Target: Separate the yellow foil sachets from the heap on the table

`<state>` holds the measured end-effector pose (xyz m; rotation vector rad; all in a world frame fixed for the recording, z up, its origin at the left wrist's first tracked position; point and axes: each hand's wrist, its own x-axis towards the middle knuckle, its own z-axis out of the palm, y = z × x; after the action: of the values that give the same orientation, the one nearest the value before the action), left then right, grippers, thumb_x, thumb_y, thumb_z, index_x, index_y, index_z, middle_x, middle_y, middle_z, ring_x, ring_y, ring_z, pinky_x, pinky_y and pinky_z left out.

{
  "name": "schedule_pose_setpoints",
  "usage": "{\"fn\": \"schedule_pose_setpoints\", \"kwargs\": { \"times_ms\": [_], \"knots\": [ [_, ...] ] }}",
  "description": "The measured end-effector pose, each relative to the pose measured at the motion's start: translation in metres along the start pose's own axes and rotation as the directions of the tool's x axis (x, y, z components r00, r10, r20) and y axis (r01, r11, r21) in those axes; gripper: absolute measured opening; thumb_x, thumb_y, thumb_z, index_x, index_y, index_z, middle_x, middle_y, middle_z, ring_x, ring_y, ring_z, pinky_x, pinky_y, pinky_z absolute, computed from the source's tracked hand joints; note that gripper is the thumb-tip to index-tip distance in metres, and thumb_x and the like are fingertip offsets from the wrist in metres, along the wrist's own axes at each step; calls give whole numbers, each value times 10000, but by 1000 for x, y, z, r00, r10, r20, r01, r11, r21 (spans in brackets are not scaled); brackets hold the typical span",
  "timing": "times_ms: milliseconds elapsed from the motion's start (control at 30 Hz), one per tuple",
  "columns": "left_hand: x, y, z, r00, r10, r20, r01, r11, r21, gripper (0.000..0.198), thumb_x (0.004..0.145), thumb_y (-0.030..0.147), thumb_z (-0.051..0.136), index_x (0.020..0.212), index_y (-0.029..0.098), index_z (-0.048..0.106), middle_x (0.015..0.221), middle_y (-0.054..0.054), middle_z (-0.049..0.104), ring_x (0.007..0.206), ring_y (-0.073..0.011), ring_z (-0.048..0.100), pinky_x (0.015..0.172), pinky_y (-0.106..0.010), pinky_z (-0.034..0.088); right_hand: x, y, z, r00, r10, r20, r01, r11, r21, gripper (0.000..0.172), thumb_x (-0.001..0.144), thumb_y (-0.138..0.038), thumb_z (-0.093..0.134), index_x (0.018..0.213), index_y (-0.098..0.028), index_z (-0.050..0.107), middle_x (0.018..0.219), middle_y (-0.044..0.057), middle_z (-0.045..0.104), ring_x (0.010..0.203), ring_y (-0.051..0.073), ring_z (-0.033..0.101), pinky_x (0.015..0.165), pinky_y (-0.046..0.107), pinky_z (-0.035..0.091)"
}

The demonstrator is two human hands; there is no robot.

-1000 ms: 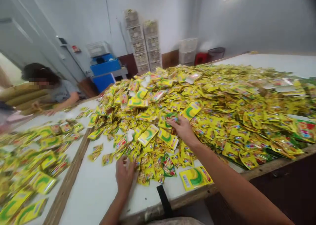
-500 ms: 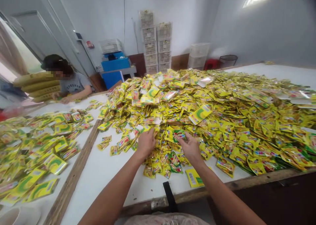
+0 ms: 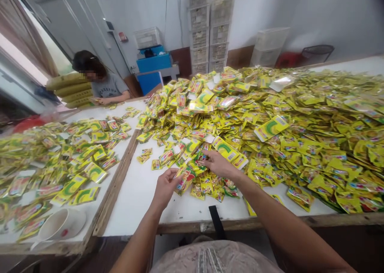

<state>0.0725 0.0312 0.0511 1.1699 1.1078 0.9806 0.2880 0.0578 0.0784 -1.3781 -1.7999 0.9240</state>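
Near the front of the table, my left hand (image 3: pixel 164 187) is closed on a yellow pouch (image 3: pixel 185 181) with a red and green print, its thumb on top. My right hand (image 3: pixel 220 164) pinches a small green sachet (image 3: pixel 199 158) at the upper edge of that pouch. Whether the sachet is partly inside the pouch I cannot tell. Below and beside my hands lie several small yellow sachets (image 3: pixel 207 185). A flat yellow pouch with a green curve (image 3: pixel 225 148) rests just beyond my right hand.
A large heap of yellow sachets (image 3: pixel 300 145) covers the table's right side. Left of a wooden divider (image 3: pixel 115 183) lie many filled-looking yellow pouches (image 3: pixel 95 171) and a white cup (image 3: pixel 61 225). A co-worker (image 3: pixel 109 87) sits at the far left. Stacked crates (image 3: pixel 200 39) stand behind.
My left hand has come away from the pile with a yellow pouch in it. My right hand has brought the green sachet over to that pouch. The view has shifted too.
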Motion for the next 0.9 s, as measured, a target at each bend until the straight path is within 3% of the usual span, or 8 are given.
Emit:
{"fn": "schedule_pose_setpoints", "kwargs": {
  "times_ms": [100, 167, 333, 433, 533, 900],
  "knots": [
    [-8, -3, -4, 998, -46, 38, 49, 996, -79, 321, 675, 352, 720, 885, 148, 592, 832, -45, 711, 722, -155, 648, 657, -244, 494, 6, -13, 0, 988, -19, 153, 36, 993, -110, 199, 776, -242, 562, 923, -154, 663, 780, 31, 656, 749, 183, 578, 691, 274, 441],
    [-10, -4, -4, 997, -57, 58, 64, 991, -114, 311, 673, 338, 726, 875, 147, 586, 809, -39, 711, 697, -147, 647, 639, -234, 491, 10, -17, 5, 985, -44, 169, 71, 985, -155, 158, 757, -249, 601, 861, -153, 672, 809, 42, 656, 779, 189, 581, 713, 276, 432],
    [-12, -10, -4, 997, -55, 51, 65, 973, -220, 318, 658, 311, 743, 871, 158, 562, 798, -22, 706, 677, -141, 647, 618, -228, 489, 10, -17, 33, 998, 34, -43, -39, 991, -130, 281, 664, -288, 717, 916, -178, 656, 820, 19, 656, 761, 182, 585, 670, 258, 420],
    [-14, -15, -8, 997, -77, 12, 77, 961, -266, 336, 655, 316, 745, 875, 166, 540, 768, -15, 704, 628, -140, 642, 573, -227, 481, 1, -15, 46, 999, 3, -39, -9, 988, -153, 197, 727, -292, 665, 885, -174, 660, 756, 19, 654, 710, 172, 574, 638, 259, 412],
    [-15, -19, -11, 995, -96, -5, 91, 957, -275, 339, 659, 318, 742, 884, 165, 539, 761, -13, 704, 602, -130, 635, 564, -219, 476, -8, -13, 52, 992, -87, -88, 79, 992, -94, 176, 794, -245, 589, 946, -181, 652, 869, 48, 671, 777, 167, 586, 700, 271, 432],
    [-20, -21, -16, 985, -170, 3, 164, 947, -275, 375, 584, 332, 789, 838, 156, 577, 677, 0, 695, 600, -140, 641, 593, -230, 479, -19, -6, 66, 979, -121, -161, 107, 990, -95, 42, 700, -198, 703, 735, -209, 682, 768, 37, 652, 806, 189, 573, 742, 322, 426]
  ]
}}
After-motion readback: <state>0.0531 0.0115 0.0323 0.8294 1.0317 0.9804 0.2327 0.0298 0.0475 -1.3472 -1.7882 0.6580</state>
